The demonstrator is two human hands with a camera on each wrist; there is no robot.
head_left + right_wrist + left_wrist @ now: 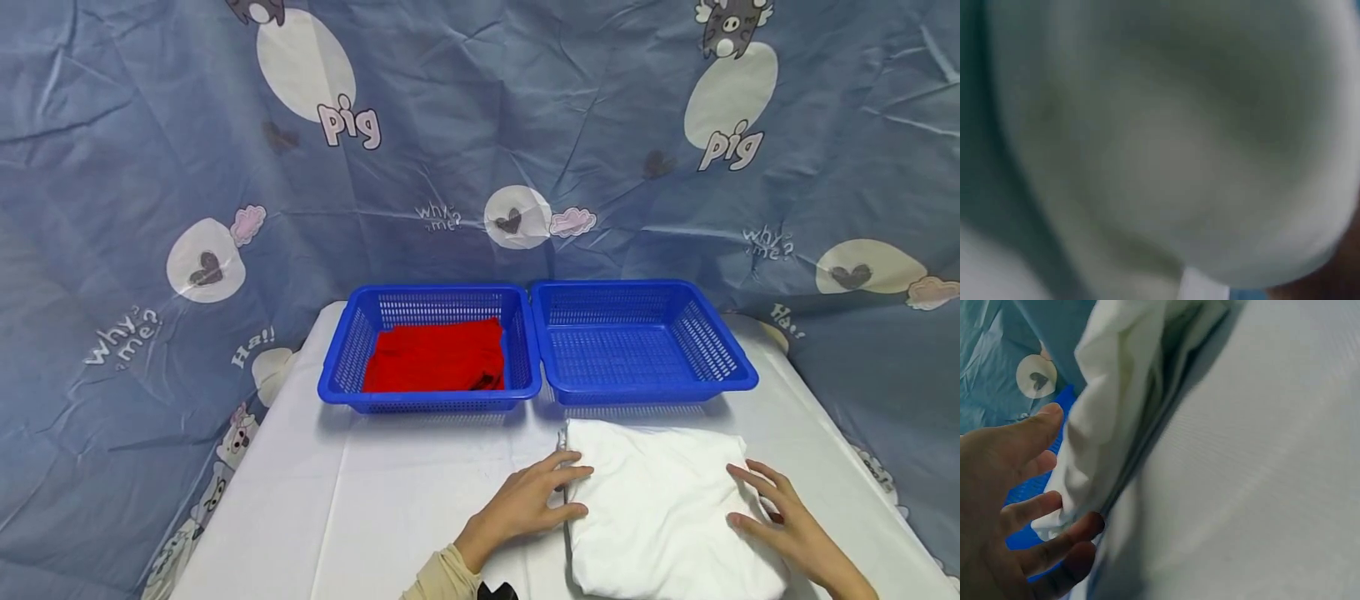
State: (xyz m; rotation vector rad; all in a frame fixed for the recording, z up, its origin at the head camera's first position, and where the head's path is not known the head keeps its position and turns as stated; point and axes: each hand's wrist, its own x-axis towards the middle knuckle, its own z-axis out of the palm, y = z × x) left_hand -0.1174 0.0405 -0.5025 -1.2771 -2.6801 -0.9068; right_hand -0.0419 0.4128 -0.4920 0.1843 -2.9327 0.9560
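A folded white cloth (660, 508) lies on the table in front of the right-hand basket, its stacked layers showing along one side in the left wrist view. At its left edge is my left hand (525, 500), fingers spread and fairly straight, fingertips at the fold. In the left wrist view, the left hand's fingertips (1090, 526) meet the layered side. My right hand (783, 521) is at the opposite edge, thumb and fingers apart, tips resting on the cloth. Blurred white fabric (1166, 156) fills most of the right wrist view and hides nearly all of that hand.
Two blue plastic baskets stand side by side at the back of the white-covered table (420, 492). The left basket (435, 402) holds folded red cloth (435, 354); nothing lies in the right basket (645, 392). A blue printed curtain (450, 150) hangs behind and around the table.
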